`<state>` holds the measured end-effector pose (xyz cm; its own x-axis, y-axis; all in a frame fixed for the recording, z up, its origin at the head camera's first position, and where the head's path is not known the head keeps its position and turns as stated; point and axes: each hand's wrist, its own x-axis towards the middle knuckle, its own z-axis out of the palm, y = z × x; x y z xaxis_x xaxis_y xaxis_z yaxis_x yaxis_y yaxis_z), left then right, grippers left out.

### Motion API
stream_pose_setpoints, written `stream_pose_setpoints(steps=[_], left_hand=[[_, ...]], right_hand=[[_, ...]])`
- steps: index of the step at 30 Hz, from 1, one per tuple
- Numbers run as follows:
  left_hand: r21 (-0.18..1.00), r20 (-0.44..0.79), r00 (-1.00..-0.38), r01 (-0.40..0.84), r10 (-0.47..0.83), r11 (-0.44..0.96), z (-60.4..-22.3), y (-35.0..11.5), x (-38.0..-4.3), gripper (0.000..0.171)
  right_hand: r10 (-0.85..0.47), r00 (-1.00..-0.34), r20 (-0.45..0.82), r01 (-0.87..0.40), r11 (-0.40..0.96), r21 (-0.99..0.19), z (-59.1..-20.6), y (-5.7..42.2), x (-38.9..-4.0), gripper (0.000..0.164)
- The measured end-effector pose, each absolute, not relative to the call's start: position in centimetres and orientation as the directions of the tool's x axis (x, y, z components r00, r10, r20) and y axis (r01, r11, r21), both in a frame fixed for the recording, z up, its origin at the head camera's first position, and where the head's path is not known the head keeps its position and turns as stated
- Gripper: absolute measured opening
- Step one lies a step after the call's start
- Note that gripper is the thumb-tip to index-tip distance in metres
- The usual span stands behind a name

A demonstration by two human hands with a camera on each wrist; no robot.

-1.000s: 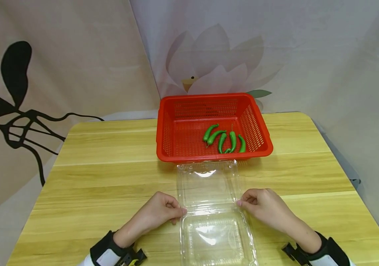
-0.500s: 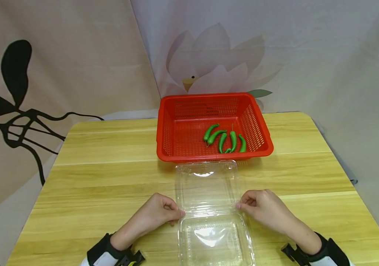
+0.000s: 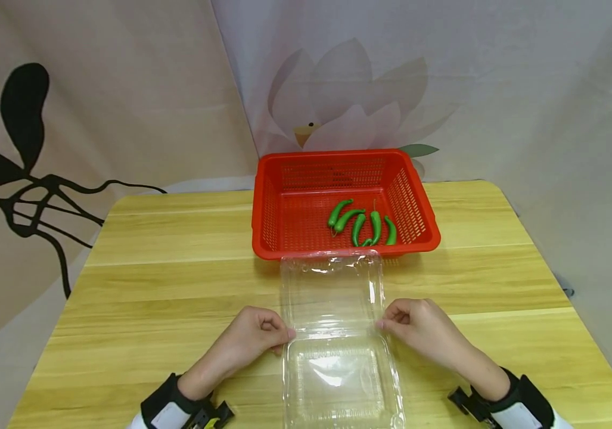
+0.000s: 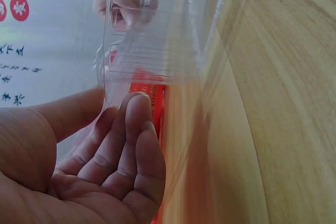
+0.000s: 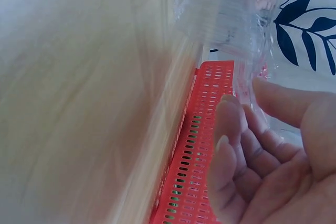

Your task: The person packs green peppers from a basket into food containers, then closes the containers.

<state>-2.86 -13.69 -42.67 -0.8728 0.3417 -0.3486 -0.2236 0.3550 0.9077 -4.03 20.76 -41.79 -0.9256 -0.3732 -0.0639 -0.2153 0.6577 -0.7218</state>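
Note:
A clear plastic clamshell box (image 3: 340, 381) lies opened out, its lid half toward the red basket (image 3: 306, 253). My left hand (image 3: 257, 335) pinches its left edge at the hinge between thumb and curled fingers. At the opposite end of the hinge, my right hand (image 3: 418, 328) pinches the right edge. In the left wrist view the clear box (image 4: 157, 51) stands off the wooden surface, the thumb of my left hand (image 4: 105, 156) against its rim. The right wrist view has my right hand (image 5: 262, 150) at the edge of the clear plastic (image 5: 226, 24).
Several green chili peppers (image 3: 358, 229) lie in the red basket, which stands at the back of the wooden table (image 3: 177, 256). A printed cloth (image 3: 177, 89) hangs behind the table.
Both hands have shifted the clear box slightly left and away from me. Its lid's far edge now overlaps the basket's front rim in the head view. The basket and peppers stay put.

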Motion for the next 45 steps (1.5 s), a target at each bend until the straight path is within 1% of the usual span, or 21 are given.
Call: stream_pose_setpoints(steps=[3, 7, 10, 15, 21, 29, 33, 45], left_hand=[[0.905, -0.352, -0.878, -0.231, 0.323, 0.357, -42.8, -13.8, -3.1, 0.018], [0.919, -0.352, -0.883, -0.264, 0.311, 0.293, -43.1, -13.9, -3.4, 0.014], [0.927, -0.354, -0.889, -0.292, 0.291, 0.235, -43.2, -13.9, -3.5, 0.015], [0.926, -0.367, -0.893, -0.325, 0.260, 0.190, -43.3, -14.0, -3.7, 0.018], [0.923, -0.373, -0.900, -0.334, 0.226, 0.192, -43.3, -14.1, -3.8, 0.018], [0.912, -0.397, -0.905, -0.369, 0.154, 0.181, -43.2, -14.4, -4.3, 0.017], [0.914, -0.394, -0.907, -0.368, 0.153, 0.172, -43.2, -14.6, -4.5, 0.017], [0.922, -0.378, -0.911, -0.354, 0.165, 0.155, -43.2, -15.3, -4.8, 0.020]], right_hand=[[-0.367, -0.929, -0.048, -0.222, 0.657, -0.720, -41.9, 20.5, -4.4, 0.015], [-0.350, -0.936, -0.029, -0.227, 0.666, -0.711, -41.9, 20.0, -4.9, 0.015], [-0.343, -0.939, -0.011, -0.235, 0.667, -0.707, -42.2, 19.6, -5.4, 0.014], [-0.337, -0.941, 0.022, -0.252, 0.658, -0.710, -42.6, 19.0, -5.9, 0.012], [-0.315, -0.947, 0.060, -0.262, 0.654, -0.710, -42.8, 18.3, -6.5, 0.011], [-0.288, -0.956, 0.053, -0.230, 0.624, -0.747, -43.0, 17.3, -7.1, 0.009], [-0.285, -0.957, 0.046, -0.219, 0.609, -0.762, -42.9, 17.1, -7.3, 0.010], [-0.321, -0.947, 0.031, -0.224, 0.585, -0.779, -42.7, 16.9, -7.5, 0.021]])
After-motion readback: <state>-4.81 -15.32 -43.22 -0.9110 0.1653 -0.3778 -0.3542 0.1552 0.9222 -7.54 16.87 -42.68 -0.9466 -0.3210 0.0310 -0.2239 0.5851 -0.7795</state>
